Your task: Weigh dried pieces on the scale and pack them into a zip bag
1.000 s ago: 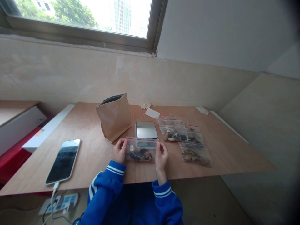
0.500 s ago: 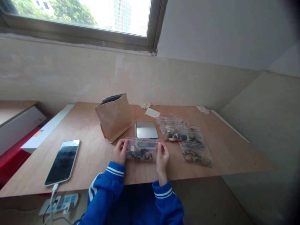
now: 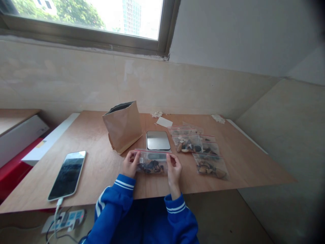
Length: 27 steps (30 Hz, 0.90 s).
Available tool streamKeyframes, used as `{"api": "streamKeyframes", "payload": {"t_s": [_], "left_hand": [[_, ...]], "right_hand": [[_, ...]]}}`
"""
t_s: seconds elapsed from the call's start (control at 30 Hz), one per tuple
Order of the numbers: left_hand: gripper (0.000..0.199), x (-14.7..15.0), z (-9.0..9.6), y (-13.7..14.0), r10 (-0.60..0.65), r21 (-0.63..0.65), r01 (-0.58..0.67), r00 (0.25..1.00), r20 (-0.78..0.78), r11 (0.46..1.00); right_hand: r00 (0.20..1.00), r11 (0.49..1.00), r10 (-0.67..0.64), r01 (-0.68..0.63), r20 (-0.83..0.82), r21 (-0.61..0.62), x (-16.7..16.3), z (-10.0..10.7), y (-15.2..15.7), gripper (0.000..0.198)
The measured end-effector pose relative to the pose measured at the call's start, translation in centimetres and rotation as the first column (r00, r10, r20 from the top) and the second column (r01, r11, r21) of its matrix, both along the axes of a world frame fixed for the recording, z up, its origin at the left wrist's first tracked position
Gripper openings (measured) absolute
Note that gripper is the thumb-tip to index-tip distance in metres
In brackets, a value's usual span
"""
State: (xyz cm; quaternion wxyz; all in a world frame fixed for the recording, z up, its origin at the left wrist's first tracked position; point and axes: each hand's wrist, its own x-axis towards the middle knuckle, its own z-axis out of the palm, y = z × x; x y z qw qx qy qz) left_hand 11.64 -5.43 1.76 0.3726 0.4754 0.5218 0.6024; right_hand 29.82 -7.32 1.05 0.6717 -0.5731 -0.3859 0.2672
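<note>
Between my two hands is a clear zip bag (image 3: 152, 166) with a red seal line and dark dried pieces inside. My left hand (image 3: 130, 164) pinches its upper left side, and my right hand (image 3: 174, 168) pinches its upper right side. Just behind the bag lies a flat scale (image 3: 157, 140) with a shiny metal top; its front part shows through the clear plastic. To the left of the scale stands a brown paper pouch (image 3: 124, 127), open at the top. Another zip bag (image 3: 210, 166) with brownish pieces lies to the right of my right hand.
Several more filled zip bags (image 3: 189, 143) overlap at the right of the scale. A white card (image 3: 164, 122) and crumpled white bits (image 3: 156, 114) lie near the wall. On the left, a phone (image 3: 68, 175) is plugged into a white cable (image 3: 59, 204) running over the table's front edge.
Both hands still grip the zip bag. My right thumb and fingers have shifted slightly left along its top edge, and my left thumb sits a little further in.
</note>
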Motion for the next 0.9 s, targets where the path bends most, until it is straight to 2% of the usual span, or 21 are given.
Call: {"api": "streamKeyframes", "payload": {"t_s": [0.2,0.4,0.5,0.63,0.77,0.9], "left_hand": [[0.036,0.2,-0.3,-0.2,0.065,-0.008,-0.067,0.989,-0.133,0.998],[0.035,0.3,0.2,-0.4,0.097,-0.002,-0.099,0.979,-0.176,0.995],[0.035,0.3,0.4,-0.4,0.062,-0.026,-0.066,0.989,-0.134,0.998],[0.035,0.3,0.6,-0.3,-0.060,-0.019,0.060,0.998,-0.017,0.998],[0.034,0.3,0.7,-0.3,-0.111,-0.031,0.111,0.994,0.023,0.993],[0.033,0.2,0.8,-0.3,-0.122,-0.038,0.122,0.992,0.011,0.992]], "right_hand": [[0.998,0.998,-0.043,0.041,0.054,0.040,0.1,-0.1,0.0,0.031],[0.994,0.995,-0.059,0.052,0.088,0.082,0.1,0.0,0.0,0.029],[0.998,0.997,-0.053,0.051,0.035,0.050,0.2,0.0,0.0,0.032],[0.997,0.999,-0.043,0.041,-0.069,-0.029,0.3,-0.1,0.1,0.039],[0.991,0.997,0.059,-0.063,-0.118,-0.037,0.1,0.2,0.1,0.040],[0.988,0.990,0.122,-0.128,-0.090,-0.064,-0.3,0.8,-0.2,0.039]]}}
